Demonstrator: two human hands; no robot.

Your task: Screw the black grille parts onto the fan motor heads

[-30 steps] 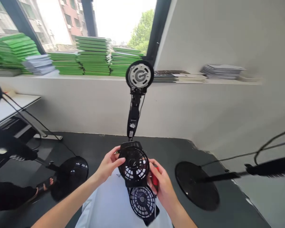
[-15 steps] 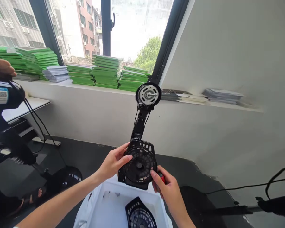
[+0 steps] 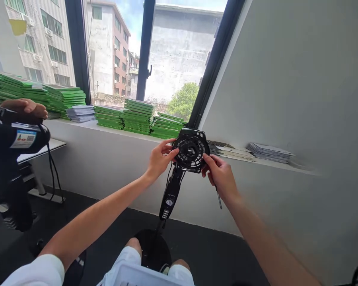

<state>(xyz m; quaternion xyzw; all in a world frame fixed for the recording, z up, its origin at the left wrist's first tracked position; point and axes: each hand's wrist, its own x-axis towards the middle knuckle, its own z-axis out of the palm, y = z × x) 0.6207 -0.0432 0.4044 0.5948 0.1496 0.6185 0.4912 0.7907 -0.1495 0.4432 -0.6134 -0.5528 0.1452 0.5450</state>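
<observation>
A round black slotted cover (image 3: 191,151) is held up in front of the motor head of a black fan stand (image 3: 170,194). My left hand (image 3: 161,159) grips its left edge, thumb on the front. On the right edge my right hand (image 3: 219,172) pinches the cover between thumb and fingers, and also holds a screwdriver (image 3: 218,198) whose thin shaft points down. The cover hides the motor behind it, and whether the two touch cannot be made out.
A white tray (image 3: 146,276) rests on my lap. Green stacks (image 3: 137,116) and papers (image 3: 270,152) line the ledge. At left, another person's hand (image 3: 25,108) rests on a second black fan (image 3: 24,139). The stand's round base (image 3: 152,250) is between my knees.
Both my hands have raised the cover from above the tray to the motor head. The view has tilted up, and the screwdriver's shaft now shows below my right hand.
</observation>
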